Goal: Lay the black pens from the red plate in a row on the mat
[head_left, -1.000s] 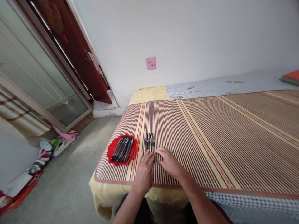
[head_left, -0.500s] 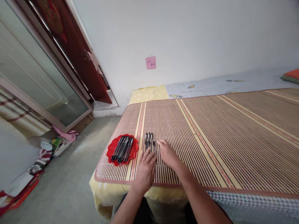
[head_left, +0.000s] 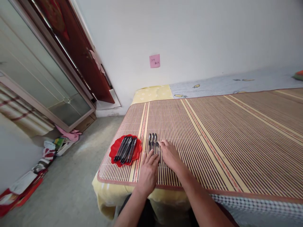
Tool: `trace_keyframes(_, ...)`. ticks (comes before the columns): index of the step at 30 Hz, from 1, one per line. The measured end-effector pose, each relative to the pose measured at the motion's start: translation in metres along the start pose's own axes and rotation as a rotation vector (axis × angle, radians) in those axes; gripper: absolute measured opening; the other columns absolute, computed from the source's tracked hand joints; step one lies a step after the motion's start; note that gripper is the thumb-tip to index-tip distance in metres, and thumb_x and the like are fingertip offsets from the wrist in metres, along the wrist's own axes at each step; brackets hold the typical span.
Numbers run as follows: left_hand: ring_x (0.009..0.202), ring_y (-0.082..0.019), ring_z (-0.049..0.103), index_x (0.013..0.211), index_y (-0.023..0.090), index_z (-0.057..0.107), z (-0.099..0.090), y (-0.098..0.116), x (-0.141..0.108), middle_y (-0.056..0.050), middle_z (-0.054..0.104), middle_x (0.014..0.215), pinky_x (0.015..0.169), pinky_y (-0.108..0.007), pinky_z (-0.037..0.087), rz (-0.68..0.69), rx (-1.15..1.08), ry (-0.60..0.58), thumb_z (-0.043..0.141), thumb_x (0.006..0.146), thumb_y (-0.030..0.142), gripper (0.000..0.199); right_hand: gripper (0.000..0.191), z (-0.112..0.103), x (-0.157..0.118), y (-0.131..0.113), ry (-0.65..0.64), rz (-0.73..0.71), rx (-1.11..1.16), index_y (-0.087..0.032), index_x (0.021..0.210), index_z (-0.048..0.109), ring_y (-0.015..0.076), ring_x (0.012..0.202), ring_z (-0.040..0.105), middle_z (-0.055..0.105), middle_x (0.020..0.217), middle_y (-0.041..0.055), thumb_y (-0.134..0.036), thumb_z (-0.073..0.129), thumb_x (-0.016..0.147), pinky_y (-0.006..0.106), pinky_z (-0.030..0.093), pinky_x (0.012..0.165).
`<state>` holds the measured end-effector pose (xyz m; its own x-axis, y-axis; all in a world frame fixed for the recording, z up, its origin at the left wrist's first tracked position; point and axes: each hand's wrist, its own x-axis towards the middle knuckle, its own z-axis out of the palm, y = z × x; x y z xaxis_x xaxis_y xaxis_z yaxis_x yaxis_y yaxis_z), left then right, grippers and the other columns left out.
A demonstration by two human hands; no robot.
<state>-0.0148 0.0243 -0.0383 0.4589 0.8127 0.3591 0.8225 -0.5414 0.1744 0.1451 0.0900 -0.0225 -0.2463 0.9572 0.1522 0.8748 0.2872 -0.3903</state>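
Several black pens (head_left: pixel 152 138) lie side by side on the striped bamboo mat (head_left: pixel 165 116), their capped ends toward the wall. My left hand (head_left: pixel 149 170) rests over their lower ends, fingers spread and holding nothing. At their right side is my right hand (head_left: pixel 169 154), its thumb and fingers drawn together at the upper part of the rightmost pen. To the left, a red scalloped plate (head_left: pixel 113 151) holds a pile of more black pens (head_left: pixel 125 149).
The mat covers a bed with yellow bedding (head_left: pixel 104 192) at its near edge. A pink note (head_left: pixel 154 61) is on the white wall. Bags and papers (head_left: pixel 44 157) lie on the floor at left, below a glass door (head_left: pixel 47 63).
The view has shifted slightly. My right hand has closed in on the top of the rightmost pen, while my left hand stays over the lower ends.
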Motion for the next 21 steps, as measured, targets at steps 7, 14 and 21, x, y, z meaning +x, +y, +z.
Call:
trace_keyframes(7, 0.147, -0.029, 0.037, 0.136, 0.017, 0.058, 0.0034, -0.0018, -0.0011, -0.009, 0.062, 0.141, 0.122, -0.056, 0.027, 0.002, -0.017, 0.017, 0.046, 0.094, 0.007, 0.044, 0.052, 0.0017, 0.0023, 0.0001, -0.005, -0.008, -0.032, -0.018, 0.145, 0.052, 0.0265, 0.117, 0.053, 0.057, 0.136, 0.0135, -0.009, 0.040, 0.095, 0.035, 0.039, 0.095)
trace_keyframes(14, 0.147, -0.028, 0.037, 0.136, 0.019, 0.058, 0.0035, -0.0013, -0.0012, -0.008, 0.063, 0.140, 0.120, -0.055, 0.032, 0.000, -0.034, 0.048, 0.047, 0.092, 0.004, 0.047, 0.053, 0.0006, 0.0007, -0.0011, -0.015, -0.024, -0.071, -0.017, 0.144, 0.053, 0.0270, 0.113, 0.054, 0.059, 0.132, 0.0141, -0.007, 0.039, 0.094, 0.036, 0.040, 0.092)
trace_keyframes(21, 0.145, -0.029, 0.041, 0.134, 0.021, 0.059, 0.0039, -0.0021, -0.0030, -0.008, 0.064, 0.139, 0.118, -0.058, 0.033, 0.003, -0.062, 0.082, 0.047, 0.092, 0.005, 0.046, 0.054, 0.0001, -0.0018, -0.0004, 0.008, -0.015, -0.033, -0.017, 0.143, 0.053, 0.0257, 0.111, 0.055, 0.059, 0.132, 0.0138, -0.006, 0.041, 0.092, 0.036, 0.041, 0.093)
